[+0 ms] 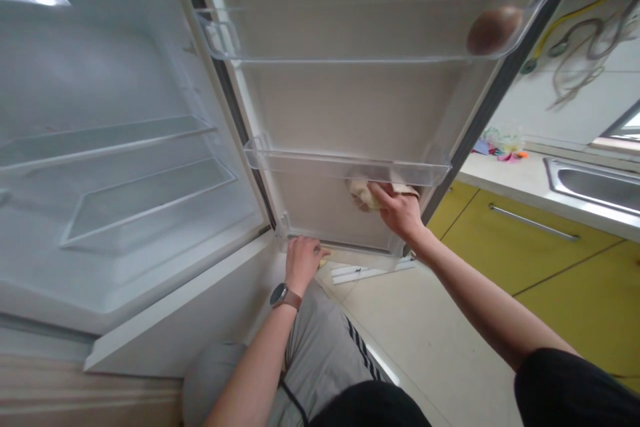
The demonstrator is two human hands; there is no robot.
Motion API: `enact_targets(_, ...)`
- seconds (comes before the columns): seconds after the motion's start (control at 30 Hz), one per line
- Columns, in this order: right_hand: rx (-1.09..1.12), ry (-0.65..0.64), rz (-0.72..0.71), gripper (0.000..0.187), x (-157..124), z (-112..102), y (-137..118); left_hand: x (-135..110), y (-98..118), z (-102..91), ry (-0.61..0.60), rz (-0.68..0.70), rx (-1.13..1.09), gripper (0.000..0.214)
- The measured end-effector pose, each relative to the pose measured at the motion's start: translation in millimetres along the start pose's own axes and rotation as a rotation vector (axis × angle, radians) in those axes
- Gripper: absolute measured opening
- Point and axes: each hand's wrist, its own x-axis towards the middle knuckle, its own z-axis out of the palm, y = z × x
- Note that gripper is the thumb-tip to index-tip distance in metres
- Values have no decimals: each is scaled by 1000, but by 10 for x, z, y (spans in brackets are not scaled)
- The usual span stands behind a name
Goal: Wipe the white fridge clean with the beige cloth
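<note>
A refrigerator door [360,107] stands open before me, fitted with clear plastic bins. My right hand [401,213] grips a crumpled, light beige cloth [364,195] against the inner door panel, just below the middle door bin [345,165]. Part of the cloth shows blurred through that bin's clear front. At the foot of the door, my left hand [303,259] has its fingers bent over the rim of the lowest door bin [357,250], near its left end. A round brownish object [495,30] sits at the right end of the upper door bin [360,30].
To the left is the refrigerator interior [100,93] with glass shelves [150,197]. A counter [520,177] with a sink [600,183] runs over yellow cabinets [545,247] at right. A white strip [370,272] lies on the tiled floor below the door.
</note>
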Motion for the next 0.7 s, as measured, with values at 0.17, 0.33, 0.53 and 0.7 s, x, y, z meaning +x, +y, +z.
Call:
enact_targets(0.17,14,-118,-96,63,-45,235,-188,-2,16,11,1,-7,2,29)
enact_targets(0.33,80,-370,-200,64,-211,457,-217,-2,27,28,24,-20,5,25)
enact_targets(0.53,111,45,-79,62,-115,102,65,4,-4,36,23,-18,-25,26)
enact_targets(0.7,120,-70,-186,65,-88,187,-1,4,-3,42,27,-12,-24,31)
